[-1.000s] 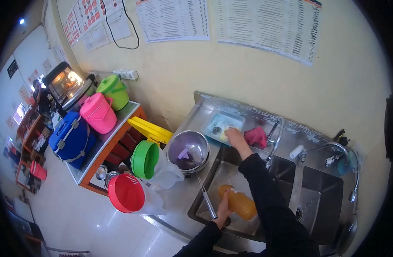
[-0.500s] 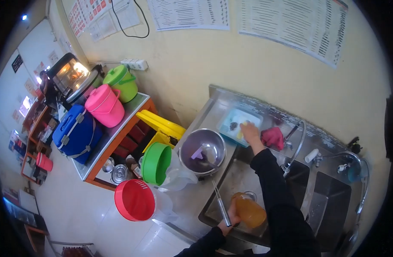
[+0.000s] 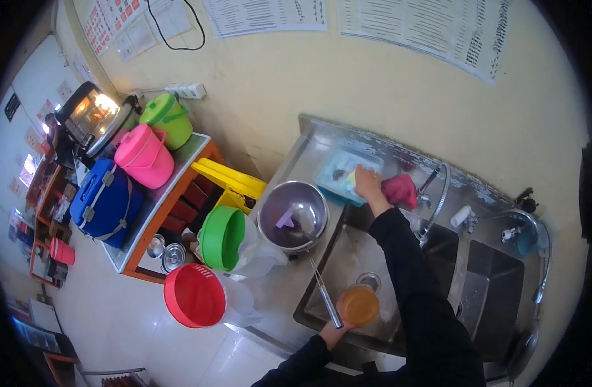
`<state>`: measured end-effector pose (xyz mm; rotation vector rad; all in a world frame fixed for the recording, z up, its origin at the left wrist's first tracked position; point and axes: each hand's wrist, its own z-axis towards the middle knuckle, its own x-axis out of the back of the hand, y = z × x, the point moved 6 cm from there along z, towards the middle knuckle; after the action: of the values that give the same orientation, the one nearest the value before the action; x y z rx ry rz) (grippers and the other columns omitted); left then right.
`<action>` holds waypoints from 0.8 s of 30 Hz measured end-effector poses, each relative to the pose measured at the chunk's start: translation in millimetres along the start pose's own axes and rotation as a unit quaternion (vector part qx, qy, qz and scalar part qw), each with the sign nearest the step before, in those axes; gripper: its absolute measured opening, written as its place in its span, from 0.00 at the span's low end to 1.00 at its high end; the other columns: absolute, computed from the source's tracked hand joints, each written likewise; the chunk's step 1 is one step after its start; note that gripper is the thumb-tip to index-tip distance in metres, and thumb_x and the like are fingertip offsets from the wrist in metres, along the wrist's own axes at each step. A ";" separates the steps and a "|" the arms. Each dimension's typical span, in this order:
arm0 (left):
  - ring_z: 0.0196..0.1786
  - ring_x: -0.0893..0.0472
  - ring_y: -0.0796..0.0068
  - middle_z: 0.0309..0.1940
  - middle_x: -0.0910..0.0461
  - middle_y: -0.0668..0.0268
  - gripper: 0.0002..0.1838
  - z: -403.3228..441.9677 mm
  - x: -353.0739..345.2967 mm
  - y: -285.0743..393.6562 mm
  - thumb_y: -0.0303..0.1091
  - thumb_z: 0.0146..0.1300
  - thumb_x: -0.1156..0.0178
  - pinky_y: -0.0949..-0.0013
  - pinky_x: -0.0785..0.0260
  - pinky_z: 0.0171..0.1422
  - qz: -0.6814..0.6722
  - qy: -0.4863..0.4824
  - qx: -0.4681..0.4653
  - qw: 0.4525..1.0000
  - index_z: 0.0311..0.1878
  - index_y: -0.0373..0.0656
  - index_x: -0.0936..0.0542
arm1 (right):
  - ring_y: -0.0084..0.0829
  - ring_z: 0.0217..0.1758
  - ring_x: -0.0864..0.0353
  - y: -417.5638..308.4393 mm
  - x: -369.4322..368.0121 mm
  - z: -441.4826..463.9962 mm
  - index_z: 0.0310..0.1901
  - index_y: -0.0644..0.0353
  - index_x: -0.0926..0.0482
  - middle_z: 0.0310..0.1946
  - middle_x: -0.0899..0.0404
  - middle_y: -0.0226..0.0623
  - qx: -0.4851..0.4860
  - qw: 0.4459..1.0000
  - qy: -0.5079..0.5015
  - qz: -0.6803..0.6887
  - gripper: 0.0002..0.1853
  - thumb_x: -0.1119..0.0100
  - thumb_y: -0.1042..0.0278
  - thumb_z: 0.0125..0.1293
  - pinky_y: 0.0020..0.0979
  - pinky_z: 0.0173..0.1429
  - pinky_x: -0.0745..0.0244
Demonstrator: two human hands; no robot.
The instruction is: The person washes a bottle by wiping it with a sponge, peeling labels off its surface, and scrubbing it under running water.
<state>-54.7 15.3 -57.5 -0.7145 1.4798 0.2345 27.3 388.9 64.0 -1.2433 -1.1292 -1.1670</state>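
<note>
My left hand (image 3: 334, 333) grips an orange, see-through plastic container (image 3: 360, 306) over the left sink basin, its round end facing up at me. My right hand (image 3: 368, 183) is closed on a yellow-green sponge (image 3: 351, 178) at a light-blue plastic tub (image 3: 322, 175) behind the basin. A dark scouring pad (image 3: 339, 174) seems to lie in the tub. Beside my right hand is a crumpled dark-pink cloth (image 3: 400, 190). A long metal utensil (image 3: 328, 298) with thin prongs lies across the basin's left edge, close to my left hand.
Left of the basin stands a steel bowl (image 3: 293, 215) with a purple piece inside. Green-rimmed (image 3: 222, 238) and red-rimmed (image 3: 194, 296) clear pitchers lie by the counter edge. A hose faucet (image 3: 445, 193) rises behind the double sink. Farther left, a table holds buckets and a blue cooler (image 3: 107, 203).
The orange container has turned so its round end faces up, still in my left hand. My right hand stays at the tub with the sponge. The whole view has shifted slightly.
</note>
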 end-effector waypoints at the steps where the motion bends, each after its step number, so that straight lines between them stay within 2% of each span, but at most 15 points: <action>1: 0.64 0.28 0.57 0.61 0.26 0.58 0.31 -0.1 7.1 0.3 0.59 0.65 0.49 0.48 0.36 0.67 0.005 0.028 -0.005 1.000 0.63 0.47 0.28 | 0.48 0.55 0.23 -1.8 4.2 -3.1 0.57 0.60 0.32 0.45 0.19 0.48 0.005 1.000 0.004 0.004 0.33 0.32 0.63 0.49 0.50 0.55 0.28; 2: 0.64 0.28 0.56 0.60 0.26 0.58 0.31 2.8 15.8 1.4 0.58 0.64 0.47 0.49 0.36 0.67 0.030 0.071 -0.020 0.997 0.63 0.46 0.28 | 0.48 0.53 0.22 -1.5 11.0 -3.7 0.50 0.57 0.25 0.44 0.19 0.47 -0.019 0.999 0.022 0.029 0.26 0.32 0.62 0.48 0.49 0.54 0.26; 4: 0.64 0.28 0.55 0.60 0.26 0.59 0.32 10.5 34.5 2.6 0.56 0.61 0.42 0.49 0.37 0.68 0.101 0.175 -0.051 0.978 0.63 0.45 0.29 | 0.48 0.52 0.21 -4.4 24.8 -5.9 0.47 0.56 0.23 0.44 0.19 0.46 -0.019 0.997 0.039 0.069 0.22 0.33 0.63 0.47 0.47 0.54 0.26; 6: 0.63 0.27 0.54 0.57 0.25 0.59 0.33 21.0 19.5 6.2 0.51 0.59 0.37 0.51 0.36 0.67 0.248 0.265 -0.092 0.927 0.63 0.44 0.32 | 0.48 0.51 0.21 -4.1 39.9 -8.9 0.42 0.55 0.20 0.44 0.19 0.46 -0.019 0.989 0.086 0.121 0.18 0.35 0.64 0.46 0.45 0.54 0.26; 7: 0.61 0.27 0.54 0.55 0.24 0.58 0.33 22.7 -13.9 3.9 0.47 0.57 0.34 0.52 0.34 0.64 0.346 0.296 -0.113 0.883 0.63 0.44 0.33 | 0.48 0.51 0.21 -5.5 45.4 -9.3 0.43 0.56 0.21 0.44 0.19 0.47 -0.011 0.988 0.083 0.129 0.18 0.36 0.65 0.47 0.45 0.54 0.26; 8: 0.60 0.26 0.54 0.52 0.23 0.58 0.34 22.3 -33.3 2.1 0.44 0.56 0.32 0.54 0.32 0.62 0.441 0.324 -0.131 0.827 0.63 0.44 0.34 | 0.49 0.52 0.22 -6.1 51.4 -7.6 0.45 0.57 0.22 0.44 0.19 0.48 -0.005 0.987 0.079 0.137 0.19 0.37 0.66 0.48 0.46 0.54 0.26; 9: 0.59 0.26 0.54 0.51 0.23 0.58 0.37 26.3 -34.1 10.7 0.42 0.53 0.30 0.55 0.32 0.62 0.585 0.325 -0.188 0.718 0.63 0.44 0.36 | 0.49 0.52 0.22 -6.1 56.2 -7.0 0.46 0.58 0.23 0.44 0.20 0.48 0.001 0.986 0.076 0.146 0.19 0.37 0.67 0.49 0.46 0.54 0.26; 11: 0.58 0.25 0.54 0.51 0.24 0.58 0.42 40.8 -36.0 20.1 0.38 0.48 0.26 0.56 0.33 0.62 0.808 0.290 -0.283 0.428 0.63 0.44 0.39 | 0.50 0.53 0.22 -5.4 67.4 -11.2 0.47 0.59 0.24 0.45 0.20 0.49 -0.005 0.984 0.071 0.162 0.21 0.38 0.66 0.49 0.46 0.54 0.26; 14: 0.57 0.25 0.54 0.52 0.25 0.55 0.46 56.1 -78.7 18.0 0.38 0.41 0.23 0.56 0.35 0.63 0.864 0.277 -0.222 0.357 0.62 0.43 0.40 | 0.52 0.53 0.22 -2.1 70.6 -8.9 0.50 0.60 0.27 0.46 0.21 0.50 0.002 0.982 0.056 0.180 0.24 0.38 0.66 0.50 0.47 0.55 0.27; 17: 0.56 0.25 0.52 0.53 0.25 0.52 0.47 75.4 -74.0 26.9 0.38 0.40 0.23 0.56 0.35 0.61 0.741 0.253 -0.213 0.584 0.63 0.45 0.40 | 0.54 0.53 0.23 2.2 62.8 -11.3 0.53 0.61 0.30 0.46 0.21 0.52 0.000 0.976 0.059 0.212 0.26 0.38 0.66 0.50 0.48 0.54 0.27; 20: 0.55 0.24 0.53 0.49 0.24 0.53 0.44 79.6 -96.9 19.4 0.36 0.40 0.24 0.57 0.34 0.60 0.857 0.211 -0.282 0.376 0.61 0.43 0.37 | 0.55 0.52 0.22 -0.1 52.2 -11.7 0.54 0.61 0.32 0.46 0.21 0.53 -0.012 0.972 0.039 0.230 0.26 0.39 0.68 0.52 0.48 0.53 0.26; 23: 0.56 0.24 0.52 0.51 0.24 0.52 0.45 70.9 -98.7 19.4 0.36 0.39 0.23 0.58 0.33 0.60 0.772 0.267 -0.249 0.520 0.62 0.42 0.37 | 0.53 0.52 0.21 -10.5 48.1 -20.8 0.55 0.58 0.32 0.45 0.20 0.52 0.008 0.985 0.013 0.171 0.26 0.41 0.69 0.53 0.48 0.53 0.25; 24: 0.56 0.24 0.51 0.51 0.24 0.52 0.45 73.1 -96.9 20.1 0.37 0.40 0.24 0.56 0.33 0.60 0.789 0.233 -0.249 0.511 0.62 0.44 0.38 | 0.52 0.52 0.21 -13.9 49.1 -22.1 0.56 0.57 0.32 0.45 0.20 0.51 0.018 0.990 0.009 0.140 0.25 0.41 0.69 0.54 0.47 0.53 0.25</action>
<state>-16.9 99.2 24.2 0.5065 2.2137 2.0841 17.2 366.2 113.6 -1.3127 -0.9223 -0.9410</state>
